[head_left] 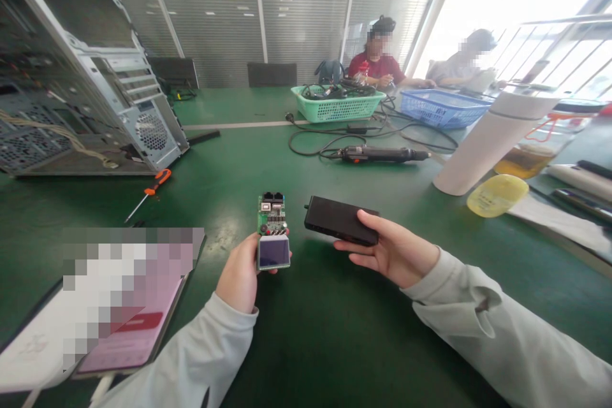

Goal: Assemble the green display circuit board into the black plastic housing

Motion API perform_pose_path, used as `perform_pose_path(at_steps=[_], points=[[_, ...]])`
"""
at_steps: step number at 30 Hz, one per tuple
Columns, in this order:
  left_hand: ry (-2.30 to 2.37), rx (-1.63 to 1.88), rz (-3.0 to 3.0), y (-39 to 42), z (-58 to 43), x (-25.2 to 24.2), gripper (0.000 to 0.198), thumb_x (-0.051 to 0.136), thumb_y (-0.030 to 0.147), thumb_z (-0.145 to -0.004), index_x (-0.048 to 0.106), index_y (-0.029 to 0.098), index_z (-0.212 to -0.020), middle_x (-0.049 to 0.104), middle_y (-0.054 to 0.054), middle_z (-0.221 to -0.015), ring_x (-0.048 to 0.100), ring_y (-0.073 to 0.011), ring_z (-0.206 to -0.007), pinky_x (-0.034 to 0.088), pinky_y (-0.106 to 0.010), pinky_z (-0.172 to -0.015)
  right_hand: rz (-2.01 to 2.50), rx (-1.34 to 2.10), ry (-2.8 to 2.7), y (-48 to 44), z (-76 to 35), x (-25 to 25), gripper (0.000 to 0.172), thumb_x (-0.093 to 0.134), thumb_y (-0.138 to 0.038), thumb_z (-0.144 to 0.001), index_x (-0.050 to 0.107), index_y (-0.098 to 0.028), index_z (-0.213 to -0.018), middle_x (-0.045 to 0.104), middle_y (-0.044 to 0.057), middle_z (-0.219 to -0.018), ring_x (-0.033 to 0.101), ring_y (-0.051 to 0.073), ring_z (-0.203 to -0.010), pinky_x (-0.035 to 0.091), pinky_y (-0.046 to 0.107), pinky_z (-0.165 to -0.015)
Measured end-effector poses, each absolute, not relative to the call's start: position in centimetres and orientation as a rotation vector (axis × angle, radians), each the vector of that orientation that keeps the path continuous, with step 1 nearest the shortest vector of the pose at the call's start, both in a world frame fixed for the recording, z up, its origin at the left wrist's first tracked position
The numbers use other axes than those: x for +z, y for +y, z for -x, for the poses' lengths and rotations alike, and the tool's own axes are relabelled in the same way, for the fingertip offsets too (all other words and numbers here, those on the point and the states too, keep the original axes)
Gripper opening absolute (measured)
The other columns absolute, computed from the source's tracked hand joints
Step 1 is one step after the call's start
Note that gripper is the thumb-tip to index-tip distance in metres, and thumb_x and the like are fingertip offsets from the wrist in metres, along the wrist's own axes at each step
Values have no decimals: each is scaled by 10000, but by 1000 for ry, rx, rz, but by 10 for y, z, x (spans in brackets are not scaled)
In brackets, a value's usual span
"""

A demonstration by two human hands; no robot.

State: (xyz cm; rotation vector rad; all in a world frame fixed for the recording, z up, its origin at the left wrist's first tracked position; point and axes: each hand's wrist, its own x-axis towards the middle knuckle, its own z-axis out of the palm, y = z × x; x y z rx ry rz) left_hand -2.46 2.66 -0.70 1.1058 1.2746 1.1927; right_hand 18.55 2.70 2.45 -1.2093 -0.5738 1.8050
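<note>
Holding two parts side by side, I am pinching a small circuit board [272, 215] by its lower end in my left grip [241, 274]. My fingers are closing around the little blue screen [273, 252] at its bottom, so the green part with the connectors is standing upright above them. My right grip [392, 252] is clasping the near end of a flat black case [340, 220], which is pointing away to the left, just beside the board but not touching it. Both are sitting over the middle of the green surface [335, 331], towards its near edge; I cannot tell whether the case is resting on it. I am judging this as the stage where board and case are apart. Handling them further is calling for a steady hold and fingers kept off the bare components. An orange-handled screwdriver [152, 190] is lying well to the left, near the open computer chassis [71, 76].
</note>
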Motion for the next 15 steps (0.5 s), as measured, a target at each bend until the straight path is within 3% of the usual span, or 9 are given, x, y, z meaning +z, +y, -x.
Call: perform_pose_path(at_steps=[6, 11, 15], points=[[1269, 1201, -1126, 27, 24, -7, 363, 431, 359, -744, 696, 127, -828, 661, -41, -610, 574, -160, -561, 405, -238, -475, 1159, 2115, -397, 23, -183, 31, 531, 146, -496, -1008, 490, -122, -1161, 595, 73, -727, 644, 224, -735, 542, 232, -536], [1289, 1203, -1097, 27, 23, -6, 380, 438, 376, -740, 703, 118, -826, 663, -45, -605, 585, -168, -571, 400, -235, -463, 826, 2389, -554, 20, -189, 16, 796, -94, -554, -955, 538, -82, -1059, 607, 101, -756, 644, 224, -737, 543, 255, -603], [1281, 1206, -1111, 27, 24, -7, 367, 435, 365, -741, 699, 124, -822, 660, -40, -600, 583, -166, -564, 402, -237, -469, 731, 2423, -600, 21, -189, 8, 823, -96, -579, -952, 561, -84, -962, 600, 87, -699, 645, 204, -721, 536, 224, -593]])
